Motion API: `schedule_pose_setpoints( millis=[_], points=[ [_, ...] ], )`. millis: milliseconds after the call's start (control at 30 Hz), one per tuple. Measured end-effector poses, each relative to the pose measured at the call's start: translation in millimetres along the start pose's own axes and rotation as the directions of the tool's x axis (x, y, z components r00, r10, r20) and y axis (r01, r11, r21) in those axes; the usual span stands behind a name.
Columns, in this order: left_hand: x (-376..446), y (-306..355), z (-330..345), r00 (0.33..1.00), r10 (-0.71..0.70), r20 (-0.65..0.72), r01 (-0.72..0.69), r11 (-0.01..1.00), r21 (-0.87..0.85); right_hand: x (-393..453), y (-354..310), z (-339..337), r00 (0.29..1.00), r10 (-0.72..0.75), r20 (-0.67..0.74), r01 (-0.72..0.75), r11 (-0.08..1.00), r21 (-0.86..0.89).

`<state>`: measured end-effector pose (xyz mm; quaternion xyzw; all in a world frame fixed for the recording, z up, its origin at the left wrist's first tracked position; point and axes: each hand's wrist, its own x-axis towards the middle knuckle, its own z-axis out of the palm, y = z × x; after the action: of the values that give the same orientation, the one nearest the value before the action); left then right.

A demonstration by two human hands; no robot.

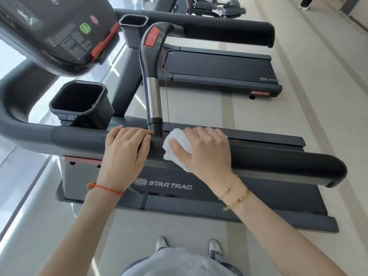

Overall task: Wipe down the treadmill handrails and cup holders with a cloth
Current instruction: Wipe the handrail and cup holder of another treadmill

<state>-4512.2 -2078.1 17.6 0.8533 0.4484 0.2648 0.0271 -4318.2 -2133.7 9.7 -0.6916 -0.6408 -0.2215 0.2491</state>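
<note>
— Where is the crumpled white cloth [175,149]?

— Right of the frame's centre, bunched on top of the thick dark grey padded handrail [268,158] that runs across the middle of the frame. The right hand [205,150] covers it, fingers curled over the far side of the rail and thumb on the near side, clamping the cloth against the padding.

— And the other hand?

— The left hand [125,150] lies on the same handrail just left of the cloth, fingers fairly straight and draped over the top, holding nothing. It is close to the right hand but not touching it.

— What stands around them?

— A black and silver upright grip bar [153,96] rises from behind the rail between the two hands, with a thin red cord [165,86] hanging beside it. Left of centre sits a square black plastic cup holder [79,100]; a second, smaller-looking cup holder [133,21] is at the top centre. The dark console [49,30] fills the upper left, and the treadmill's dark base [169,185] below the rail reads STAR TRAC.
</note>
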Motion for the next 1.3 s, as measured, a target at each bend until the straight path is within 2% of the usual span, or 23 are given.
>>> schedule_pose_setpoints(
  millis=[67,167,267,333,367,500,567,633,733,833,933,1033,1067,1200,1300],
  points=[
    [0,-7,-1,1.000,0.019,-0.006,-0.019,1.000,-0.005,-1,-16,6,0.999,-0.036,-0.026,0.036,0.999,0.005],
    [0,-12,0,0.999,0.038,-0.031,-0.038,0.999,-0.002,-21,2,-3,0.993,-0.085,-0.079,0.085,0.996,-0.003],
    [0,-15,3,0.997,0.042,-0.059,-0.043,0.999,-0.019,-27,23,-16,0.990,0.070,-0.120,-0.079,0.994,-0.070],
    [0,-16,5,0.996,0.040,-0.075,-0.042,0.999,-0.022,-8,8,-10,0.972,0.217,-0.088,-0.224,0.971,-0.087],
    [0,-16,5,0.996,0.043,-0.081,-0.045,0.999,-0.027,1,-7,-5,0.969,0.240,-0.052,-0.244,0.965,-0.091],
    [-1,-20,5,0.994,0.079,-0.080,-0.083,0.996,-0.037,5,-50,11,0.996,0.090,-0.005,-0.091,0.996,-0.018],
    [0,-20,5,0.994,0.085,-0.075,-0.088,0.995,-0.038,-7,-41,5,0.999,-0.017,-0.030,0.017,1.000,0.004],
    [1,-20,5,0.994,0.080,-0.075,-0.083,0.996,-0.040,-19,-22,-3,0.997,-0.065,-0.033,0.065,0.998,-0.009],
    [1,-20,3,0.995,0.071,-0.067,-0.075,0.995,-0.062,-20,-1,-10,0.997,0.038,-0.065,-0.042,0.997,-0.064],
    [0,-21,3,0.996,0.071,-0.056,-0.075,0.995,-0.067,-7,-22,-4,0.985,0.152,-0.076,-0.159,0.983,-0.095],
    [0,-23,3,0.994,0.099,-0.048,-0.102,0.993,-0.060,0,-54,10,0.993,0.107,-0.057,-0.111,0.991,-0.075],
    [-1,-24,2,0.993,0.106,-0.049,-0.108,0.993,-0.053,-6,-46,4,0.999,0.016,-0.051,-0.018,0.999,-0.041],
    [0,-23,2,0.994,0.095,-0.050,-0.097,0.994,-0.053,-10,-37,-1,0.998,0.031,-0.051,-0.033,0.999,-0.042],
    [0,-20,3,0.996,0.061,-0.058,-0.064,0.996,-0.062,-2,-11,-17,0.969,0.246,0.003,-0.245,0.966,-0.082],
    [0,-19,4,0.996,0.055,-0.075,-0.060,0.996,-0.066,11,-23,-14,0.969,0.218,0.117,-0.212,0.975,-0.059]
  ],
)
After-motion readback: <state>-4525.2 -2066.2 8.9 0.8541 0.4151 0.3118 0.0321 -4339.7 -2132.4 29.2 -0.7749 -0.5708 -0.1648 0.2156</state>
